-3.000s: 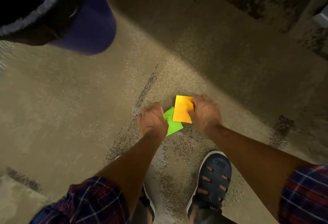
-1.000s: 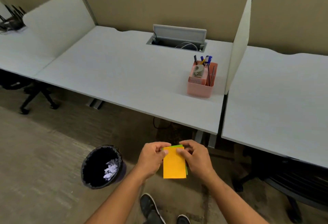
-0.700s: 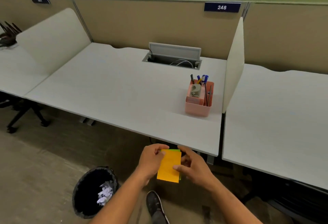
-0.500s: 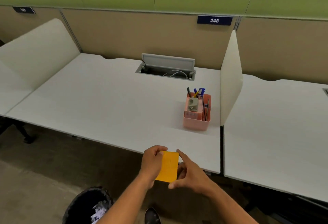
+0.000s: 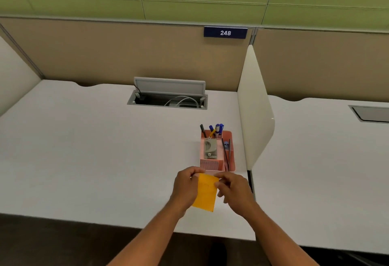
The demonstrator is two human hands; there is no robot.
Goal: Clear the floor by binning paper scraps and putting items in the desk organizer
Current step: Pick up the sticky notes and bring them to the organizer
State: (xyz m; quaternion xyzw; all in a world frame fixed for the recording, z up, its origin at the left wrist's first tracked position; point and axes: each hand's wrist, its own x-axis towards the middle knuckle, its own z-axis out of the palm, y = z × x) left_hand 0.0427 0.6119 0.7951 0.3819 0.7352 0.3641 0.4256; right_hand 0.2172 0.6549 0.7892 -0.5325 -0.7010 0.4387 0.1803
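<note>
An orange sticky-note pad (image 5: 205, 193) hangs upright between both hands above the white desk (image 5: 94, 150). My left hand (image 5: 185, 183) pinches its upper left corner and my right hand (image 5: 233, 187) pinches its upper right edge. The green notes seen earlier are hidden behind the orange ones. Just beyond my fingers stands the pink desk organizer (image 5: 230, 160), holding several pens (image 5: 217, 129), a grey sharpener-like item (image 5: 209, 147) and thin black sticks. The pad's top edge is level with the organizer's front wall.
A white divider panel (image 5: 254, 118) rises right of the organizer. An open cable hatch (image 5: 168, 97) sits at the desk's back. A second desk (image 5: 326, 160) lies to the right. Dark floor shows below the desk edge.
I rose from the floor with the notes and came up to the desk. The bin has dropped out of view, and both hands with the pad have moved forward to the organizer.
</note>
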